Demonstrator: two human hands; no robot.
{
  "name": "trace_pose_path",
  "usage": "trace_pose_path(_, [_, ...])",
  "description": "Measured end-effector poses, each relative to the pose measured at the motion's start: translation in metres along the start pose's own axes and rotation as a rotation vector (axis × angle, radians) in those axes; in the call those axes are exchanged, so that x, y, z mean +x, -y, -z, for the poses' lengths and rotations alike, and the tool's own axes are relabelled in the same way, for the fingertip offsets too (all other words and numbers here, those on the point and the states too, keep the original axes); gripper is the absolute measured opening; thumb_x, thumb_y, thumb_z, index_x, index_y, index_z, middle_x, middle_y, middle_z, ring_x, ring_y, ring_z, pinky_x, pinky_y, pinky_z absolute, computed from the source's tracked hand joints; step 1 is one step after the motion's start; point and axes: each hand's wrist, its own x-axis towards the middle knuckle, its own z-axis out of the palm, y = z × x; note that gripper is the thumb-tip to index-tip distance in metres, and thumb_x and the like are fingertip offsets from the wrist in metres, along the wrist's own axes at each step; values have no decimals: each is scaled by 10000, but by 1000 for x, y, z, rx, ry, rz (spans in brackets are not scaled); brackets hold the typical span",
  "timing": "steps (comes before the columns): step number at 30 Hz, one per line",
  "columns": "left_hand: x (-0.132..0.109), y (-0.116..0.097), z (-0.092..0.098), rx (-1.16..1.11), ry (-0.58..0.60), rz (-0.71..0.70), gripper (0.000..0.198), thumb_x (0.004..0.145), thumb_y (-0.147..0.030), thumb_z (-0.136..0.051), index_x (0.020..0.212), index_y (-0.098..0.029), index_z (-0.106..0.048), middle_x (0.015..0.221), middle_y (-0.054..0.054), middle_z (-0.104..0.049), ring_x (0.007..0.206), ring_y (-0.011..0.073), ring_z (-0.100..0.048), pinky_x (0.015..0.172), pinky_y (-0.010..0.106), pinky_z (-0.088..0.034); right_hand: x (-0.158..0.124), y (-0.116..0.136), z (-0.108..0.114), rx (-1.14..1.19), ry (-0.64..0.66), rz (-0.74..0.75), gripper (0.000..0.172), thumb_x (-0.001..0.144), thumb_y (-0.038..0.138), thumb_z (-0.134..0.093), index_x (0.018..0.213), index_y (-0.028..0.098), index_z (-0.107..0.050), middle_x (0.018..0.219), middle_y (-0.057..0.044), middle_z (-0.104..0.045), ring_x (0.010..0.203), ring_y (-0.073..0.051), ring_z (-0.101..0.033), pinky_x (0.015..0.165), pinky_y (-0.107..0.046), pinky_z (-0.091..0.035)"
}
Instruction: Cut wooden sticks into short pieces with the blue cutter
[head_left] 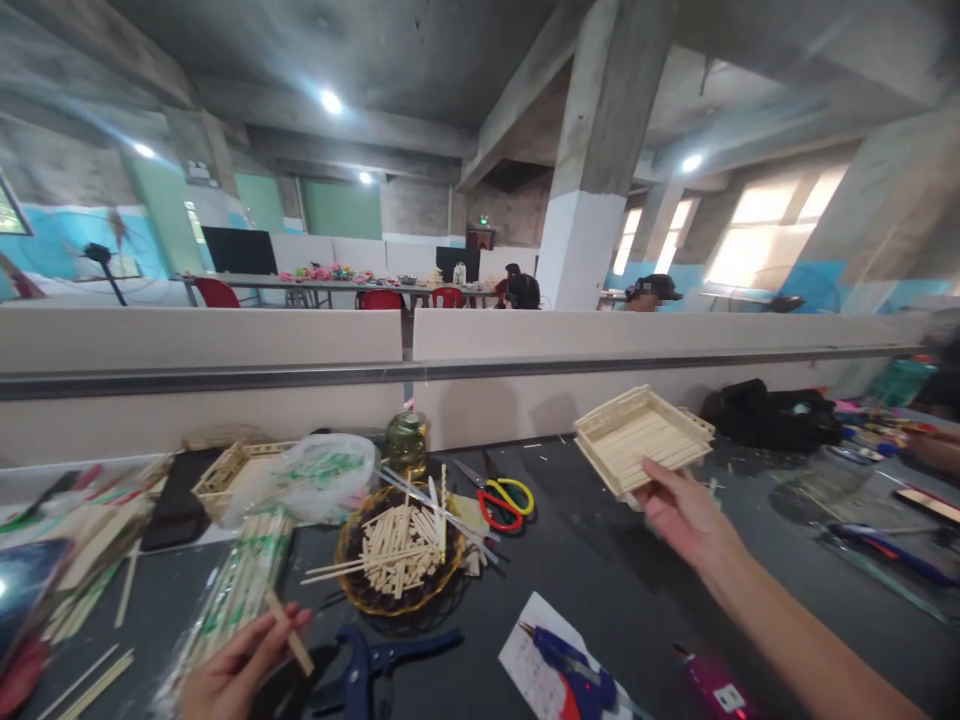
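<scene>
My right hand grips the near edge of a shallow wooden-stick tray, lifted and tilted above the dark table. Its floor is made of sticks laid side by side, with low walls around. My left hand, at the lower left, pinches a short flat wooden stick between thumb and fingers. Near it lies a plastic-wrapped bundle of chopsticks. A round basket of short cut sticks stands between the hands. A blue-handled cutter lies just right of my left hand.
A blue glue gun lies on a white card at the front, left of a magenta device. Scissors and a glass jar stand behind the basket. Another stick tray is beside a plastic bag. A low partition borders the table.
</scene>
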Motion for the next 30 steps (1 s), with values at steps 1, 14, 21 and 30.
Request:
trace_pose_path(1, [0,0,2,-23,102,35,501,300,-469,-866,698,-189,-747,786,87,-754,804,341,-686,605,370,-581,-14,-12,-18,2,24,-27,413,566,39,-777,925,195,-648,941,-8,-724,801,-158,-685,699,-262,-605])
trace_pose_path(14, [2,4,37,-625,151,-67,392,572,-428,-821,810,-164,-656,637,-33,-598,558,73,-553,546,151,-472,-202,-194,-195,272,143,-421,458,651,121,-768,1074,230,-632,957,11,-728,869,-154,-689,771,-257,-585])
trace_pose_path(21, [-11,14,54,-560,101,38,452,693,-550,-689,878,-140,-649,693,6,-617,474,55,-497,415,138,-371,-272,-285,-212,316,117,-485,542,626,170,-795,1125,264,-604,973,35,-724,911,-155,-680,821,-276,-567])
trace_pose_path(30, [0,32,59,-403,111,-66,570,554,-375,-828,1045,-151,-644,993,97,-685,924,233,-657,794,300,-527,-289,-333,-191,267,85,-591,582,585,211,-823,1122,214,-599,993,-4,-719,914,-173,-678,845,-289,-554])
